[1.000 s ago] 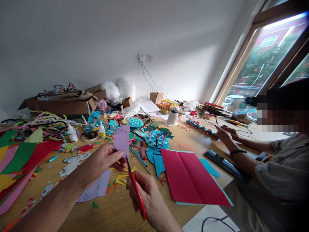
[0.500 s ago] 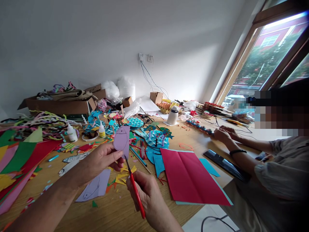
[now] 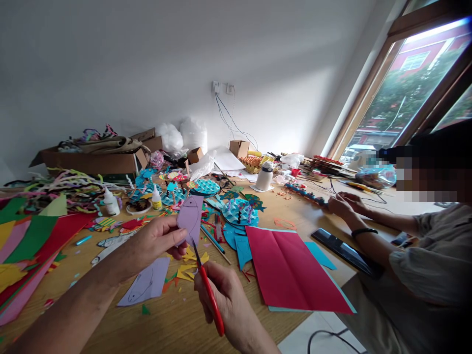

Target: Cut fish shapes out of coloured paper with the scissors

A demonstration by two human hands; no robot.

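Observation:
My left hand (image 3: 158,241) pinches a piece of purple paper (image 3: 190,216) with a fish outline drawn on it, held up above the table. My right hand (image 3: 224,300) grips red-handled scissors (image 3: 211,295), whose blades meet the paper's lower edge along the drawn line. Under my left wrist, a second sheet of purple paper (image 3: 149,282) with a fish drawing lies flat. Yellow paper scraps (image 3: 187,270) lie just beyond the scissors. To the right is a large folded red sheet (image 3: 295,270) over pale blue paper.
Glue bottles (image 3: 110,202), blue honeycomb paper pieces (image 3: 236,212) and a white bottle (image 3: 264,177) stand farther back. Bundled pipe cleaners (image 3: 73,189) and a cardboard box (image 3: 92,162) are at left. At right, a co-worker's hands (image 3: 344,204) are near a dark phone-like object (image 3: 344,251).
The purple paper has turned slightly and shifted a little right and down. The scissor blades sit farther into its lower edge. My right hand has barely moved.

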